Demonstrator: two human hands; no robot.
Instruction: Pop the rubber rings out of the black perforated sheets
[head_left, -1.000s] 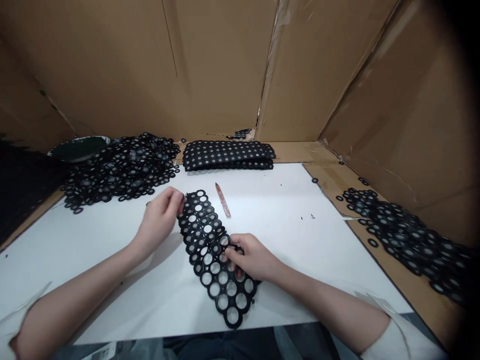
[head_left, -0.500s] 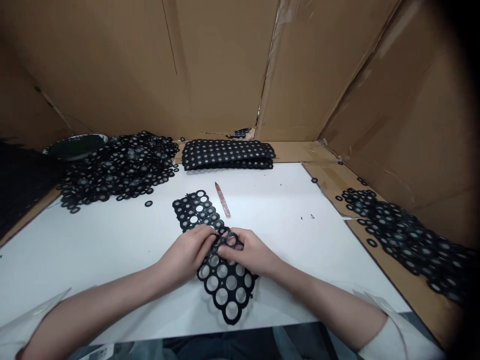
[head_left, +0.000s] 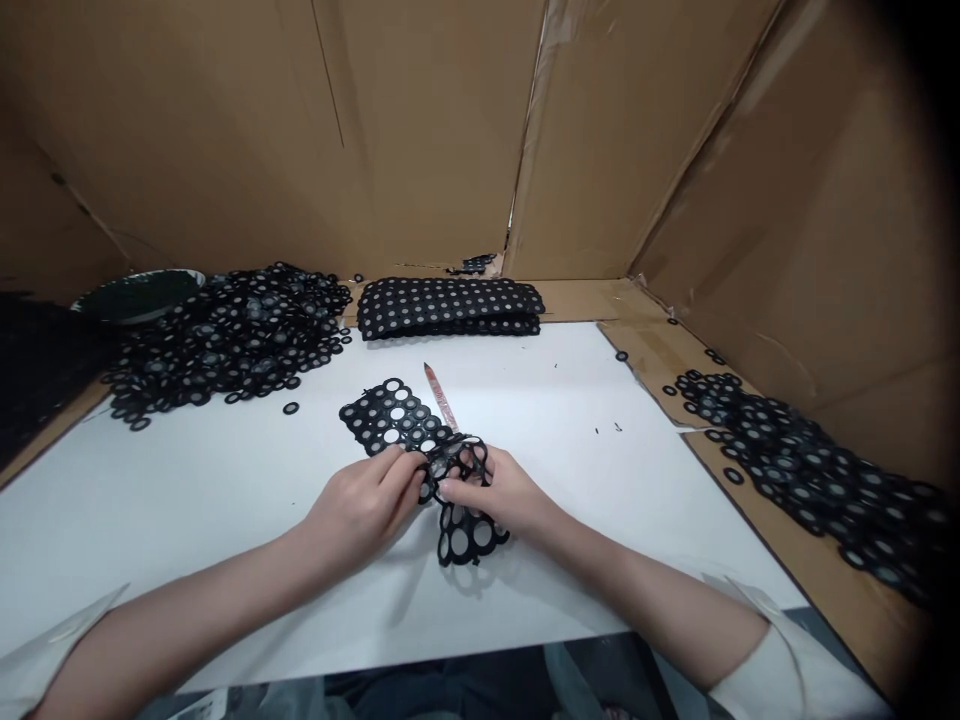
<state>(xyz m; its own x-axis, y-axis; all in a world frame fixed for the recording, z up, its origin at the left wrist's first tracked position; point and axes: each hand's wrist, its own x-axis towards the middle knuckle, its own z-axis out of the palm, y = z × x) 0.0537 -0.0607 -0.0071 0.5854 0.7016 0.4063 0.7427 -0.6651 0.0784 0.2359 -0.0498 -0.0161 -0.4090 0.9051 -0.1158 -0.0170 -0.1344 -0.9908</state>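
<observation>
A black sheet of joined rings point(head_left: 469, 535) is bunched between my two hands over the white board. Its far part lies flat on the board, with smaller rings in many of its holes. My left hand point(head_left: 375, 495) pinches the sheet near its middle, fingers pressed together. With thumb and fingers, my right hand point(head_left: 506, 490) grips the folded part just beside it. The near end hangs curled below my right hand. A pointed red and white stick point(head_left: 439, 395) lies just beyond the sheet.
A heap of loose black rings point(head_left: 232, 335) lies at the back left beside a round dish point(head_left: 139, 296). Folded black ring sheets point(head_left: 450, 308) rest at the back. More rings point(head_left: 810, 470) cover the cardboard at right. Cardboard walls point(head_left: 420, 130) surround the board.
The near part of the ring sheet, flat and pointing toward me before, is now lifted and folded up in my right hand. The view has shifted slightly.
</observation>
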